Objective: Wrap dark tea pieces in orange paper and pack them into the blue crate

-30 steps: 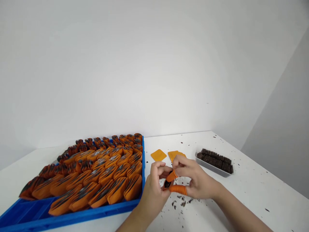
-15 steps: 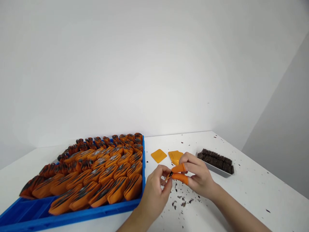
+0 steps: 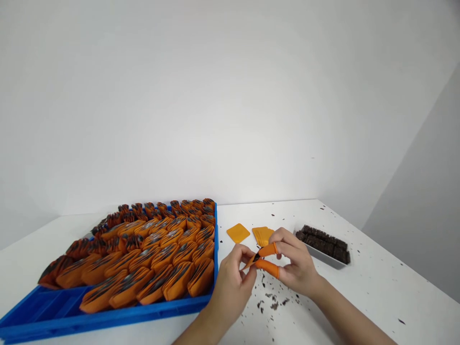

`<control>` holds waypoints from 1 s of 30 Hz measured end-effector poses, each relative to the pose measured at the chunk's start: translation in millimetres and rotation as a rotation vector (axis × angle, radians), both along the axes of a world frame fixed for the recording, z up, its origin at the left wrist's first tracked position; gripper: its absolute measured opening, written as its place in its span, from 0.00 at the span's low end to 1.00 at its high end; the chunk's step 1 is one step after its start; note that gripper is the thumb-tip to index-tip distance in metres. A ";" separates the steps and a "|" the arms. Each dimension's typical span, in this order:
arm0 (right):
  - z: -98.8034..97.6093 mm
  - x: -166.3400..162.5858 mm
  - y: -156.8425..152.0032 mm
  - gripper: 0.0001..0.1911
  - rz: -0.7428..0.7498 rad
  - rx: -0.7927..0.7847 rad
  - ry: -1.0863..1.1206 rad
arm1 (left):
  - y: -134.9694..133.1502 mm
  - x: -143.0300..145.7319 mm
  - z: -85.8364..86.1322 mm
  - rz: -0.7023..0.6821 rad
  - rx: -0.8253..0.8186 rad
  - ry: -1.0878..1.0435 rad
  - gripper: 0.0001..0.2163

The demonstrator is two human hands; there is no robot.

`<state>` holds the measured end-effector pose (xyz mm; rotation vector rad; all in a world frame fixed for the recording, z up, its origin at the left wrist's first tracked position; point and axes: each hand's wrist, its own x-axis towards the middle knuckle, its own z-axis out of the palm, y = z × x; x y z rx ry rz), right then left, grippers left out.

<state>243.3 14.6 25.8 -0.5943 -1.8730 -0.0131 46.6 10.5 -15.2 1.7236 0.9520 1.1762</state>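
Observation:
My left hand (image 3: 235,275) pinches a small folded orange packet (image 3: 248,263) between thumb and fingers. Its mouth faces right, with something dark (image 3: 256,257) showing in it. My right hand (image 3: 294,263) wears orange finger cots on thumb and index finger. Those two fingertips close on the dark piece at the packet's mouth; what exactly lies between them is partly hidden. Just behind the hands are a single yellow-orange square (image 3: 238,233) and a fanned stack of similar squares (image 3: 261,235), partly covered by my right hand.
On the left stands a blue tray (image 3: 143,314) holding rows of orange packets (image 3: 176,282) with dark edges. At right, a pale open-topped container (image 3: 325,257) holds dark crumbly blocks (image 3: 323,241). Dark flakes (image 3: 274,305) lie scattered over the white table (image 3: 359,306). A white wall rises behind.
The orange finger cots have parted slightly at the packet's mouth, and more of the dark piece shows. The whole view has shifted a little; both hands keep nearly the same place.

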 end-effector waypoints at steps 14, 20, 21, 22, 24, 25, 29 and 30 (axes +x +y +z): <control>-2.6 6.7 -1.8 0.10 -0.045 -0.021 -0.202 | 0.1 -0.6 2.7 0.010 0.064 0.052 0.10; 0.7 12.5 -0.8 0.05 -0.088 0.006 -0.303 | -1.2 0.4 0.5 0.058 0.105 0.103 0.09; 0.3 12.7 -0.5 0.04 -0.081 -0.004 -0.312 | -2.0 0.4 0.5 0.058 0.108 0.108 0.08; -0.6 12.5 0.0 0.04 -0.067 -0.019 -0.314 | -2.8 0.4 0.6 0.056 0.112 0.114 0.08; -3.7 11.3 1.4 0.02 -0.025 -0.070 -0.264 | -4.5 0.5 1.2 0.052 0.120 0.124 0.08; -5.4 10.3 2.5 0.04 -0.006 -0.110 -0.213 | -5.1 0.6 1.6 0.051 0.122 0.126 0.08; -9.3 4.5 9.4 0.17 0.080 -0.287 -0.078 | -5.6 1.2 3.0 0.050 0.116 0.126 0.06; -9.1 3.1 11.4 0.12 0.110 -0.309 -0.084 | -5.4 1.5 2.8 0.052 0.110 0.122 0.06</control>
